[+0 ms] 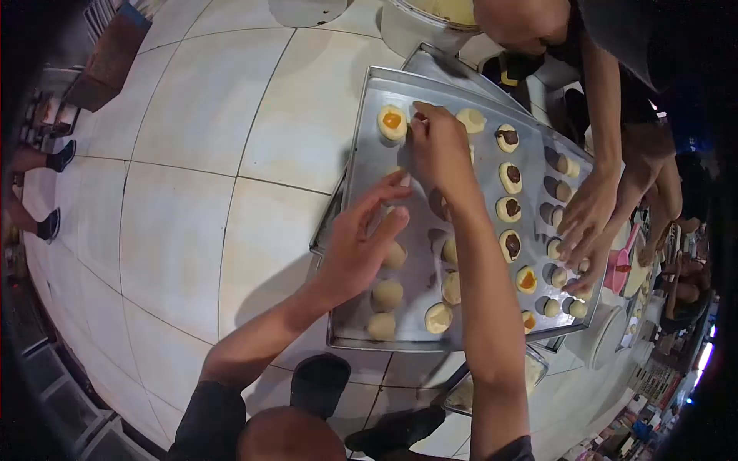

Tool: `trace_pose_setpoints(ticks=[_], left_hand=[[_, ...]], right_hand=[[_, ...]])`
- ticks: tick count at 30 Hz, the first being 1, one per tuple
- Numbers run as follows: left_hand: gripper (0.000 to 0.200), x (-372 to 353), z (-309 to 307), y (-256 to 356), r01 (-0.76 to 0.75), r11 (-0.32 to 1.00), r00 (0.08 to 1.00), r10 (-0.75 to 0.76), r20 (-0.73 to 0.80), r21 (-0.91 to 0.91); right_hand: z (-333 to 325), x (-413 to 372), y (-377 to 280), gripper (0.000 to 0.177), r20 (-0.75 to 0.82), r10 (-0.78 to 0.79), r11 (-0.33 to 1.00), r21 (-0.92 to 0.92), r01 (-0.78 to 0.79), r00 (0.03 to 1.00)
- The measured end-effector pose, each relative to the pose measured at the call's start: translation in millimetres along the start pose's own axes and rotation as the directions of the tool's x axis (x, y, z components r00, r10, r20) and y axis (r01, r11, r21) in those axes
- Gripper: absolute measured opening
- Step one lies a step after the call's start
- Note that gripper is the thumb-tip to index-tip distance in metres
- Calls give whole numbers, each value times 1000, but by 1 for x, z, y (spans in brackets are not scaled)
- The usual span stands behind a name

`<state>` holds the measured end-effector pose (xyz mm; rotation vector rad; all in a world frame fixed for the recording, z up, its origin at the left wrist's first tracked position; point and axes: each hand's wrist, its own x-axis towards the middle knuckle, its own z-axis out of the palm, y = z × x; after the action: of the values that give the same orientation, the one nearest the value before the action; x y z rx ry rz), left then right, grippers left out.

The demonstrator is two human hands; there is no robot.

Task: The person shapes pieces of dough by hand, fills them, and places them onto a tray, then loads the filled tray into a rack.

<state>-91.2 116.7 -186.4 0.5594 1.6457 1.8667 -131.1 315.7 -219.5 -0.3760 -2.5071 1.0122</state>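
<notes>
A large metal baking tray (367, 154) lies before me with rows of dough pieces. My right hand (440, 146) reaches over its upper left part, fingers bent together beside a dough round with orange filling (392, 121); whatever they hold is hidden. Below it, my left hand (361, 238) hovers over the tray's left side, thumb and forefinger apart. A pale bit of dough shows behind its fingertips. Plain dough balls (387, 295) sit under this hand. Flattened dough rounds (439, 317) lie left of my right forearm; rounds with dark brown filling (510, 177) lie right of it.
Another person's hands (588, 219) work over the tray's right side, above small dough balls (552, 307). A pink container (617, 269) stands beyond them. At the top is a white bucket (423, 31). A second tray (461, 396) lies below on the tiled floor (177, 230).
</notes>
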Motion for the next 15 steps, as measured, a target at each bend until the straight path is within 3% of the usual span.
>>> trace_pose_setpoints(ticks=[5, 9, 11, 15], left_hand=[[31, 2, 9, 2, 54, 964, 991, -84, -106, -259], [37, 2, -3, 5, -71, 942, 945, -42, -325, -328], [38, 2, -3, 8, -43, 914, 952, -84, -294, -403], [40, 0, -1, 14, 54, 790, 965, -200, -172, -611]], right_hand=[[13, 5, 6, 21, 72, 8, 982, -187, 5, 997], [-4, -14, -21, 16, 143, 188, 941, 258, -220, 972], [-24, -36, -50, 11, 230, 355, 683, 598, -419, 906], [-42, -84, -68, 9, 208, 339, 567, 733, -376, 918]])
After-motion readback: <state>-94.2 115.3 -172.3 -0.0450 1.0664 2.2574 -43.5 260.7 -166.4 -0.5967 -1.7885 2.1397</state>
